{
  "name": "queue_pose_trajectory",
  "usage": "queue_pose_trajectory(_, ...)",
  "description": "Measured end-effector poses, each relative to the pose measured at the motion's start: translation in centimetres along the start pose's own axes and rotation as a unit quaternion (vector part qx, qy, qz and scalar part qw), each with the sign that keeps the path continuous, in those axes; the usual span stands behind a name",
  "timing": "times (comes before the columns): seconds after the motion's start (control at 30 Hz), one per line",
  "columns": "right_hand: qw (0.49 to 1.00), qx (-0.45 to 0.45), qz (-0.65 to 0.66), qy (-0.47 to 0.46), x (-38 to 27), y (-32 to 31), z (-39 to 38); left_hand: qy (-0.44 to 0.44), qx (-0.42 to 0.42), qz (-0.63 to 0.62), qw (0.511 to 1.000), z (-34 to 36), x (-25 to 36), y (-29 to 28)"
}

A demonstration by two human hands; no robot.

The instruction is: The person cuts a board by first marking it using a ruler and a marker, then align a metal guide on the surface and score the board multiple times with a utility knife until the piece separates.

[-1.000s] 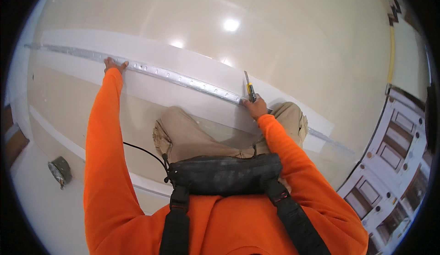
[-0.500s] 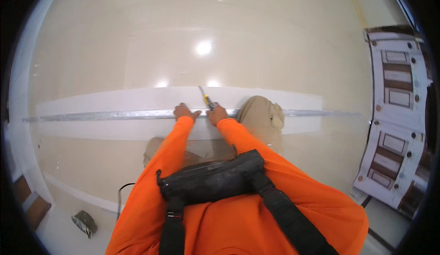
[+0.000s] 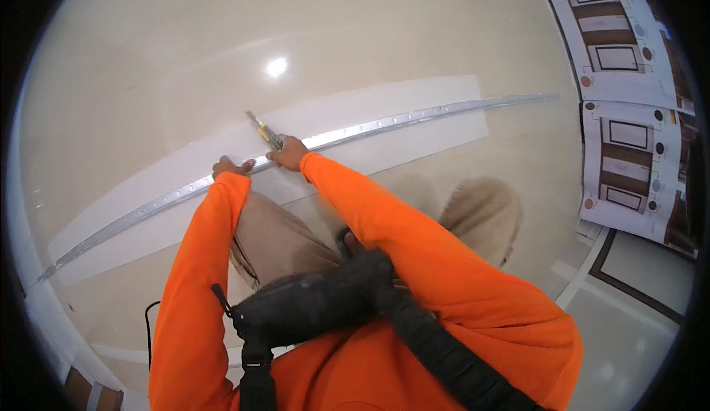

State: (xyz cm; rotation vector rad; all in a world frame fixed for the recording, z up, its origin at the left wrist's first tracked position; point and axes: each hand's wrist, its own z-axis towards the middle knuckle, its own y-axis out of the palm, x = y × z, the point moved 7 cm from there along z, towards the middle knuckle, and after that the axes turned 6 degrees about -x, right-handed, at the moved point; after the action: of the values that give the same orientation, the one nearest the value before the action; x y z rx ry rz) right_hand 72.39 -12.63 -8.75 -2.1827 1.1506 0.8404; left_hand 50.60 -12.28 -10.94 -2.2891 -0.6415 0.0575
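Note:
A long, perforated silver metal strip [image 3: 379,124] lies along a narrow white panel [image 3: 436,138], which rests on a glossy beige floor [image 3: 370,26]. My left hand [image 3: 234,168] grips the strip near its middle, thumb and fingers on it. Just to the right of it, my right hand [image 3: 288,152] is closed on a yellow-and-black utility knife [image 3: 264,130] and also rests at the strip. The knife's blade sticks out, pointing away from me over the white panel.
My khaki-clad knees [image 3: 481,219] are below the panel. A black pouch [image 3: 303,300] is on my chest, with a black cable [image 3: 150,322] beside my left arm. Printed sheets picturing panels [image 3: 629,78] line the right side, near a dark-framed pane [image 3: 642,278].
My hands have come together at the middle of the strip, the right still holding the knife. The view has swung, so the strip now slants up to the right instead of down.

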Motion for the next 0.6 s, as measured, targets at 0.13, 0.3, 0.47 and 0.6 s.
queue_pose_trajectory(0.13,0.977,0.154,-0.145,-0.022,4.0,-10.6,-4.4,0.035,0.016,-0.024,0.999,0.3,1.2,0.9)
queue_pose_trajectory(0.3,0.94,0.117,-0.321,0.029,9.7,-25.5,-9.5,0.06,0.066,-0.014,0.996,2.2,-1.6,1.0)
queue_pose_trajectory(0.47,0.942,0.043,-0.332,0.019,13.3,-34.5,-11.1,0.039,0.09,-0.003,0.995,3.9,-4.5,1.6)
queue_pose_trajectory(0.6,0.959,0.027,-0.279,-0.046,11.0,-32.6,-7.6,0.079,0.166,-0.06,0.981,3.9,-10.0,-6.0)
